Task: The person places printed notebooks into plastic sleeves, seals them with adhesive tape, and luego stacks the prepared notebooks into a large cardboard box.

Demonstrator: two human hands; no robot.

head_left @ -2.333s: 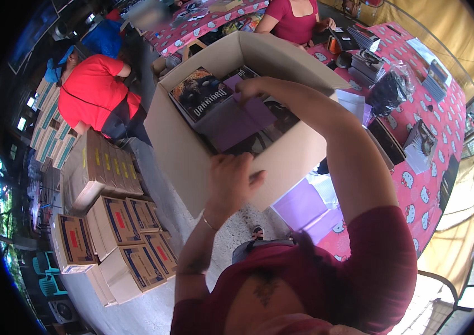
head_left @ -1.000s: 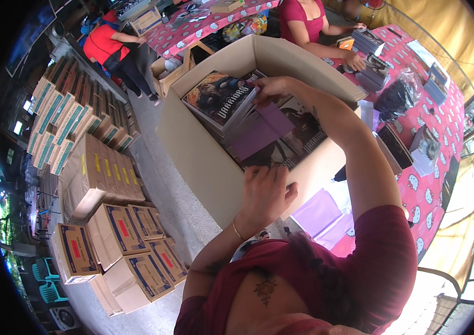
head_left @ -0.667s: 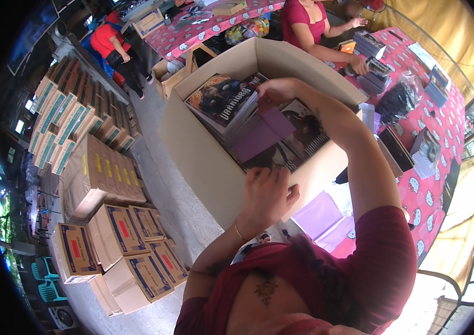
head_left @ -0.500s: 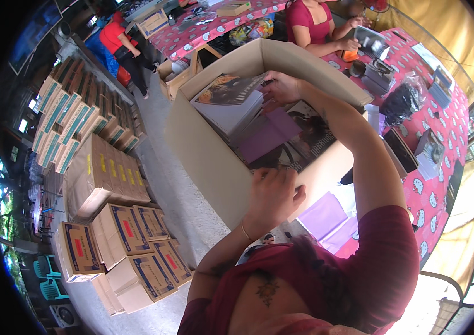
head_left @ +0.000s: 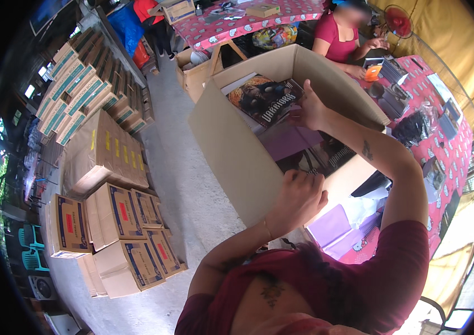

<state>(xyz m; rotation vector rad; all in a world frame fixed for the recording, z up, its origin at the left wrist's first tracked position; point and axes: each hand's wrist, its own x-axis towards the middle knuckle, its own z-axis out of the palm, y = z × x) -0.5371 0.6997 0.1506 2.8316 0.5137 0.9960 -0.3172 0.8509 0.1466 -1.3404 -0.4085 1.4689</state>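
A tall open cardboard box [head_left: 237, 162] stands in front of me. Inside it, at the far left, a notebook [head_left: 265, 100] with a dark illustrated cover lies flat on a stack. Beside its right edge is my right hand [head_left: 310, 109], thumb raised and fingers apart; whether the fingertips touch the cover is hard to see. Purple paper [head_left: 292, 142] lies in the middle, with more dark-covered notebooks [head_left: 329, 153] around it. My left hand [head_left: 301, 198] is curled over the box's near edge.
At right, a pink patterned table [head_left: 443, 151] holds stacked books, a black plastic bag [head_left: 412, 131] and purple sheets [head_left: 331, 229]. A co-worker [head_left: 340, 36] sits at its far side. Cartons [head_left: 128, 262] and stacked flat boxes [head_left: 75, 95] line the left. Another person [head_left: 150, 17] stands far back.
The far-left notebook's cover, tilted up before, now lies flat. My right hand has drawn back to its right edge, thumb lifted. My left hand stays on the box edge.
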